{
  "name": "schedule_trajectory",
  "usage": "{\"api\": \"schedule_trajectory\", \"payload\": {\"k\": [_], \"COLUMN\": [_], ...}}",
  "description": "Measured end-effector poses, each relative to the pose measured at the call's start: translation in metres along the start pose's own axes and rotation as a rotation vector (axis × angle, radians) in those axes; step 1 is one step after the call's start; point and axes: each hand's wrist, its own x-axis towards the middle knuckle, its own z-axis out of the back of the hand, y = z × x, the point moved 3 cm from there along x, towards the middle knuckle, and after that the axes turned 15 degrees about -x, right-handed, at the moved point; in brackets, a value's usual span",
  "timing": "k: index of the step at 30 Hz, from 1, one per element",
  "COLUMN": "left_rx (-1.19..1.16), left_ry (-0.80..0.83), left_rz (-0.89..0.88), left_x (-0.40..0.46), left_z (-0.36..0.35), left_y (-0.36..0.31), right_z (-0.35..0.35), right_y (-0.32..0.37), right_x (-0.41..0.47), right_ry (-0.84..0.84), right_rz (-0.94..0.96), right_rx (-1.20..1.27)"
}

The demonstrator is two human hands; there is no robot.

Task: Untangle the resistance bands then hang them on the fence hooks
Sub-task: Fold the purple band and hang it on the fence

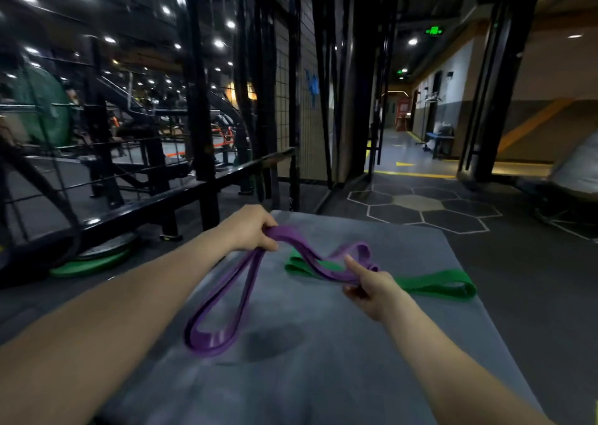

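Your left hand (255, 230) and right hand (369, 287) both grip the purple resistance band (223, 298); the green band (440, 284) lies at two o'clock on the mat (323, 376).

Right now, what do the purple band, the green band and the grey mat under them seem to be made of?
Purple band: probably rubber or latex, smooth with a slight sheen; it bends in soft loops between both hands.
Green band: likely the same, duller; it lies flat and limp.
Grey mat: perhaps padded vinyl or foam, matte with mottled marks; cannot tell for sure.
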Motion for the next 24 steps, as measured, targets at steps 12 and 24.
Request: {"api": "schedule_trajectory", "payload": {"k": [12, 24], "left_rx": [-0.012, -0.548], "left_ry": [0.016, -0.232], "left_rz": [0.098, 0.093], "left_x": [-0.042, -0.086], "left_z": [0.039, 0.073], "left_y": [0.027, 0.051], "right_z": [-0.134, -0.189], "right_y": [0.043, 0.089], "right_x": [-0.094, -0.124], "right_ry": [-0.006, -0.253], "right_rz": [1.076, 1.416], "right_rx": [-1.362, -1.32]}}
